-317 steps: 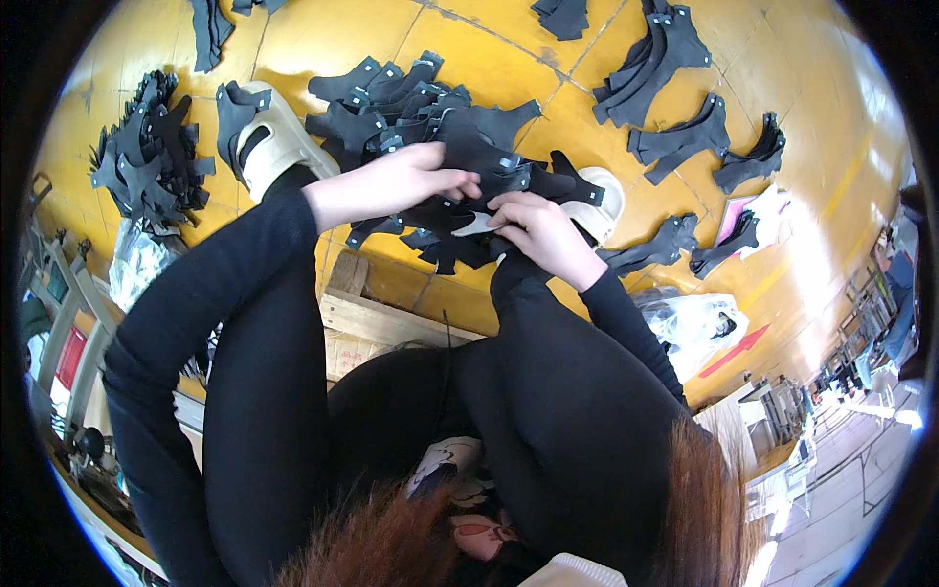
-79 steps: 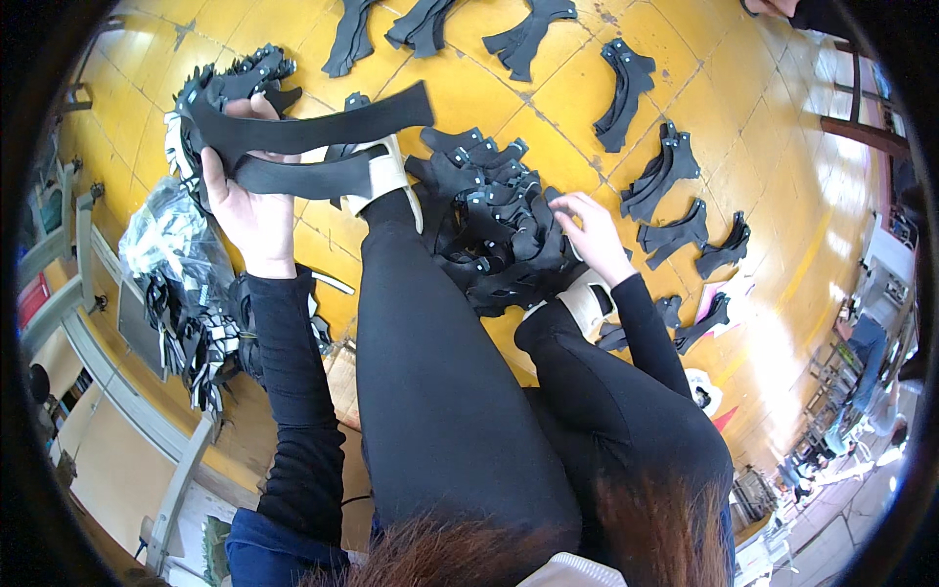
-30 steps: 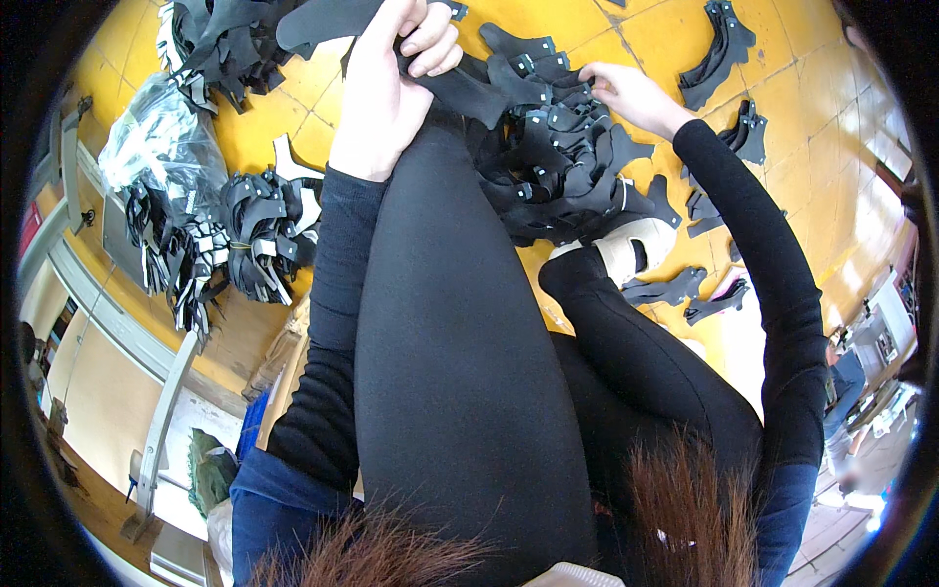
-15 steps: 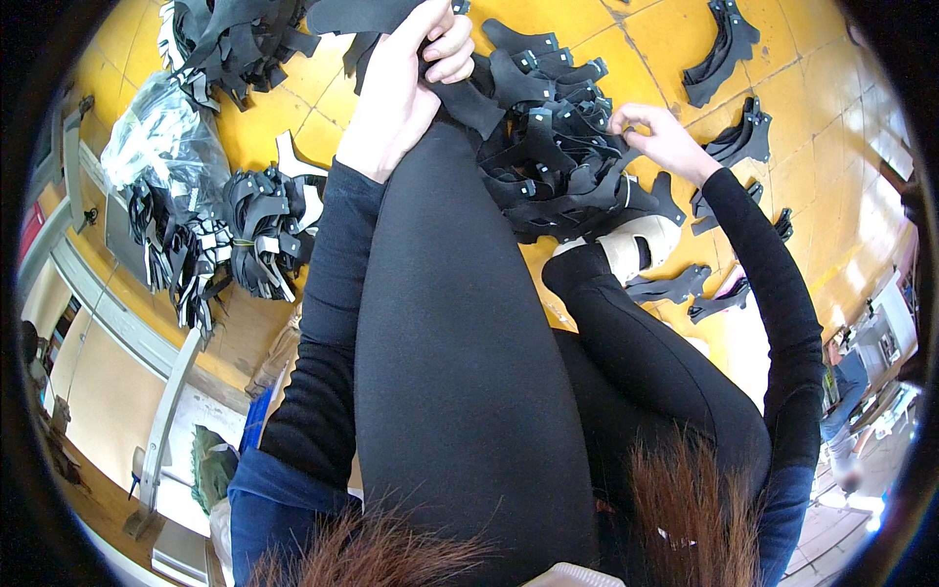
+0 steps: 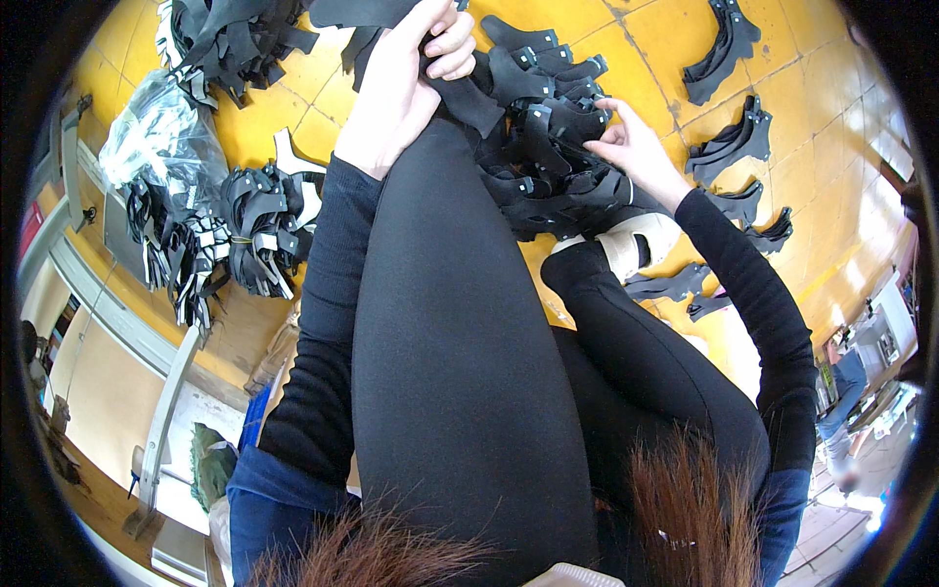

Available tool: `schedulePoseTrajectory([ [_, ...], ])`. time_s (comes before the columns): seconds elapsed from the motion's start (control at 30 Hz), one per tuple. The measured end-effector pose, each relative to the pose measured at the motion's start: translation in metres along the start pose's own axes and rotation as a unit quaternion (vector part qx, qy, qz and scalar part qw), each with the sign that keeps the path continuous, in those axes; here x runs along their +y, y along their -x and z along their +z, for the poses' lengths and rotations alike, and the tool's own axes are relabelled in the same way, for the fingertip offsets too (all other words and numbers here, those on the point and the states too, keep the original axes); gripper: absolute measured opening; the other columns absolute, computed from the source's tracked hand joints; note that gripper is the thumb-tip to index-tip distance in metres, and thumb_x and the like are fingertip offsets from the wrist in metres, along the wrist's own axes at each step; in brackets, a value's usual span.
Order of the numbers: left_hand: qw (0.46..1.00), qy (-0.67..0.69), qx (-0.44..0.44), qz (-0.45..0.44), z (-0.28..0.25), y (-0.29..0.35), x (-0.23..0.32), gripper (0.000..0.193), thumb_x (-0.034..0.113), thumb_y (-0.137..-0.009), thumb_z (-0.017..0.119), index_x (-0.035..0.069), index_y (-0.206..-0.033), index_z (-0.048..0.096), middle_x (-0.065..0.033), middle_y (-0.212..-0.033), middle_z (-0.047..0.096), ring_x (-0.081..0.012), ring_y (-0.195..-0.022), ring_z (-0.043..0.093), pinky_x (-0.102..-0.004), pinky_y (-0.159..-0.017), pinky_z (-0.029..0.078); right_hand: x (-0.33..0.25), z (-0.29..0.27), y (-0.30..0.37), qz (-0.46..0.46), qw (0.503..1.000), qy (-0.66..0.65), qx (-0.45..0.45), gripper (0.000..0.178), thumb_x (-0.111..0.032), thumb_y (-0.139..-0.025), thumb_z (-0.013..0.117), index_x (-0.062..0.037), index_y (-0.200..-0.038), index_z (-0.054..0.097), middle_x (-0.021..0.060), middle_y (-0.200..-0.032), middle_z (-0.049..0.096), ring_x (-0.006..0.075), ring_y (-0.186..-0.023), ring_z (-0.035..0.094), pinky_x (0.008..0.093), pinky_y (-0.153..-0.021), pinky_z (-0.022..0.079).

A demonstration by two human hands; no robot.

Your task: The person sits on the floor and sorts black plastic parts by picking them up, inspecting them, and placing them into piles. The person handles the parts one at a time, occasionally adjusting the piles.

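My left hand [image 5: 416, 88] is closed around a few flat black cut pieces [image 5: 362, 12] above my raised knee. They look like fabric or thin leather; the far ends run out of view at the top. My right hand [image 5: 636, 147] hovers at the right side of a heap of similar black pieces [image 5: 548, 157], many bearing small pale tags. Its thumb and forefinger are apart, with nothing visible between them; the forefinger tip is close to a tagged piece, and whether it touches cannot be made out.
Small stacks of black pieces [image 5: 734, 142] lie on the yellow tiled floor [image 5: 650, 49] at the right. Left are bundled black pieces [image 5: 259, 230], a clear plastic bag [image 5: 161, 132] and a metal frame [image 5: 117, 303]. My white shoe [image 5: 650, 240] stands beside the heap. A person [image 5: 846, 391] is far right.
My right hand has shifted left and slightly up over the heap, its fingers spreading from a near pinch. The left hand stays almost still with its pieces.
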State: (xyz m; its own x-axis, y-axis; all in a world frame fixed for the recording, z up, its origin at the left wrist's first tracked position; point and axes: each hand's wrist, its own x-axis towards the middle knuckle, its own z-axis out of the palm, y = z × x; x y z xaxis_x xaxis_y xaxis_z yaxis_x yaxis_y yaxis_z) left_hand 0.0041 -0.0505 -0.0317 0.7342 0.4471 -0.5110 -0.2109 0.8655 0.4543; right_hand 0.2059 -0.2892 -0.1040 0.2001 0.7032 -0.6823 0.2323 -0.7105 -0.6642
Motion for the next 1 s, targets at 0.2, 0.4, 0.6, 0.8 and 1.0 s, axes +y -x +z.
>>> schedulePoseTrajectory([
  [0.2, 1.0, -0.009, -0.001, 0.001, 0.0, 0.0, 0.0, 0.031, 0.025, -0.104, 0.048, 0.014, -0.076, 0.041, 0.0048, -0.064, 0.033, -0.0064, -0.052, 0.031, -0.0211, -0.049, 0.028, -0.014, 0.006, 0.015, -0.053, 0.984, 0.167, 0.035, 0.071, -0.038, -0.074, 0.081, -0.0055, -0.131, 0.052, 0.0147, -0.111, 0.052, 0.0264, -0.104, 0.054, 0.0367, -0.088, 0.045],
  [0.4, 1.0, -0.019, -0.005, 0.006, 0.002, 0.0, -0.001, 0.031, 0.025, -0.104, 0.048, 0.014, -0.076, 0.042, 0.0046, -0.064, 0.034, -0.0065, -0.052, 0.032, -0.021, -0.05, 0.028, -0.004, 0.015, 0.04, -0.207, 0.955, 0.202, 0.066, 0.031, -0.028, -0.079, 0.077, -0.005, -0.096, 0.063, 0.013, -0.106, 0.059, 0.0316, -0.098, 0.058, 0.0411, -0.087, 0.045],
  [0.6, 1.0, -0.022, -0.006, 0.006, -0.004, -0.002, -0.003, 0.032, 0.027, -0.104, 0.048, 0.014, -0.076, 0.041, 0.0046, -0.064, 0.034, -0.0067, -0.052, 0.032, -0.0214, -0.05, 0.029, -0.013, 0.014, 0.038, -0.151, 0.977, 0.153, -0.01, 0.025, -0.03, -0.089, 0.066, -0.0062, -0.083, 0.065, 0.0086, -0.077, 0.064, 0.0289, -0.074, 0.059, 0.0382, -0.069, 0.047],
  [0.8, 1.0, -0.031, 0.001, 0.0, -0.002, -0.003, -0.003, 0.032, 0.028, -0.104, 0.048, 0.014, -0.076, 0.041, 0.0048, -0.063, 0.034, -0.0068, -0.051, 0.033, -0.0214, -0.05, 0.029, -0.015, 0.019, 0.013, -0.082, 0.988, 0.131, 0.0, 0.024, -0.029, -0.085, 0.066, -0.0051, -0.082, 0.067, 0.0105, -0.068, 0.066, 0.0284, -0.065, 0.065, 0.0392, -0.063, 0.049],
  [1.0, 1.0, -0.017, 0.003, -0.003, -0.007, -0.003, -0.002, 0.032, 0.027, -0.104, 0.048, 0.014, -0.076, 0.042, 0.0049, -0.063, 0.034, -0.0069, -0.05, 0.032, -0.0214, -0.05, 0.029, -0.018, 0.025, 0.005, -0.033, 0.967, 0.252, 0.007, 0.078, -0.023, -0.073, 0.077, -0.0161, -0.141, 0.041, 0.0095, -0.089, 0.065, 0.0285, -0.086, 0.064, 0.0389, -0.077, 0.049],
])
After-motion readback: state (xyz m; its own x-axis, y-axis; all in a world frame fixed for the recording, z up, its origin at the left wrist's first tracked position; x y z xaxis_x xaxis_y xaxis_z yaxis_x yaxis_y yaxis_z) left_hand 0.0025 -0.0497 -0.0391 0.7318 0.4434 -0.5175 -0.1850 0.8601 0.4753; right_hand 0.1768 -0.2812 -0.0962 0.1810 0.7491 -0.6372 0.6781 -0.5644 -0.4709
